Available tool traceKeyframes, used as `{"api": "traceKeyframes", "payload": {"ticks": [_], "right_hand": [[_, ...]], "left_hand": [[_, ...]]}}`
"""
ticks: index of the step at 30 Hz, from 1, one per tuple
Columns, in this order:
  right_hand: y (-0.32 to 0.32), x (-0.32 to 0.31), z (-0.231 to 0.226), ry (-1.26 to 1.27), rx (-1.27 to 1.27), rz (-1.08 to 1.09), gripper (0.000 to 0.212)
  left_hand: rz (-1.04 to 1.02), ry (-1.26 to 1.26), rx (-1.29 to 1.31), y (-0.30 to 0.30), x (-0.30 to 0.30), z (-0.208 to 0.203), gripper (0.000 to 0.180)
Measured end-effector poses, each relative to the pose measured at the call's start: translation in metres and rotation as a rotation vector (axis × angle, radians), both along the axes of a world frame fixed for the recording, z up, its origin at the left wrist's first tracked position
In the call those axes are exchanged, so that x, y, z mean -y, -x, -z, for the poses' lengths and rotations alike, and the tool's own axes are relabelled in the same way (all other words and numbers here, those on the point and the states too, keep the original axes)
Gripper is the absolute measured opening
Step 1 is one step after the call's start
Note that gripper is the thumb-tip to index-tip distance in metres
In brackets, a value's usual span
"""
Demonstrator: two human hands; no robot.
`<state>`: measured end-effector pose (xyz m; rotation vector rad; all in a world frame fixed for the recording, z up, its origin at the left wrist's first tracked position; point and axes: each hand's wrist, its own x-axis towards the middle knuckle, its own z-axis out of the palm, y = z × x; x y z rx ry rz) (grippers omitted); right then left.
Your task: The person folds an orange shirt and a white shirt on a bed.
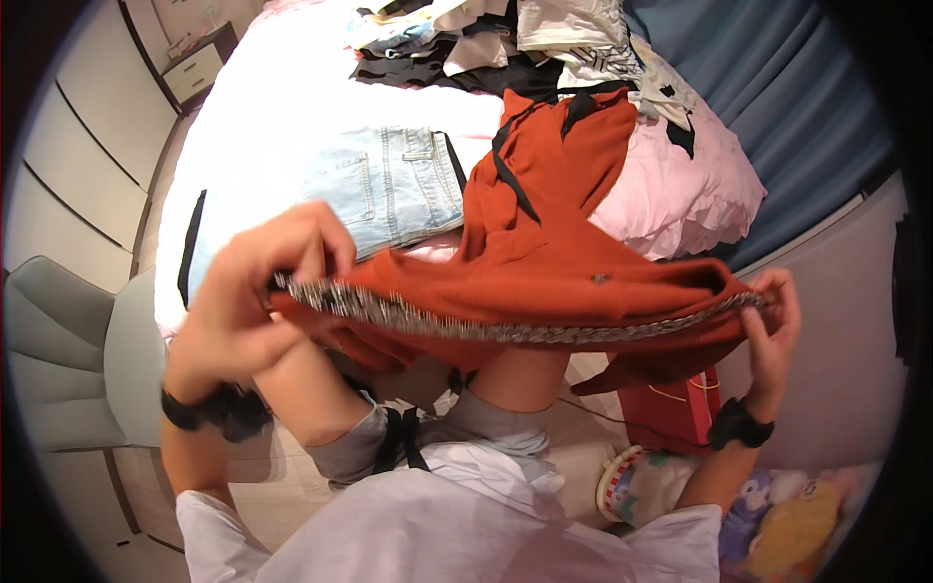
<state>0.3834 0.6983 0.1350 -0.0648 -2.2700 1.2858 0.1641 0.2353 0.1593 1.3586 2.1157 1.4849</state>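
A rust-red garment (544,248) with a glittery silver beaded trim (486,328) is stretched between my hands above my lap. Its far part lies on the bed, with black straps (513,175) across it. My left hand (258,291), slightly blurred, grips one end of the trim with curled fingers. At the opposite end, my right hand (773,325) pinches the trim between thumb and fingers. The trim sags a little in the middle. Folded light-blue jeans (384,185) lie on the bed just beyond my left hand.
Piled clothes (486,49) cover the far side of the bed (253,107). Pink bedding (680,194) bunches at the right, beside a blue curtain (777,107). A grey chair (68,360) stands left. A red bag (671,408), a round-rimmed container (632,486) and plush toys (792,520) sit lower right.
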Motion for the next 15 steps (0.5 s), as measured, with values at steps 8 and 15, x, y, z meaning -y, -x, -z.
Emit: {"api": "traceKeyframes", "payload": {"ticks": [8, 15], "right_hand": [[0.037, -0.038, -0.163, -0.614, -0.145, -0.087, 0.013], [0.059, 0.012, -0.245, -0.796, -0.341, 0.097, 0.019]], "left_hand": [[-0.263, 0.155, -0.749, 0.078, 0.040, -0.090, 0.020], [-0.683, 0.103, -0.672, 0.071, 0.061, -0.184, 0.018]]}}
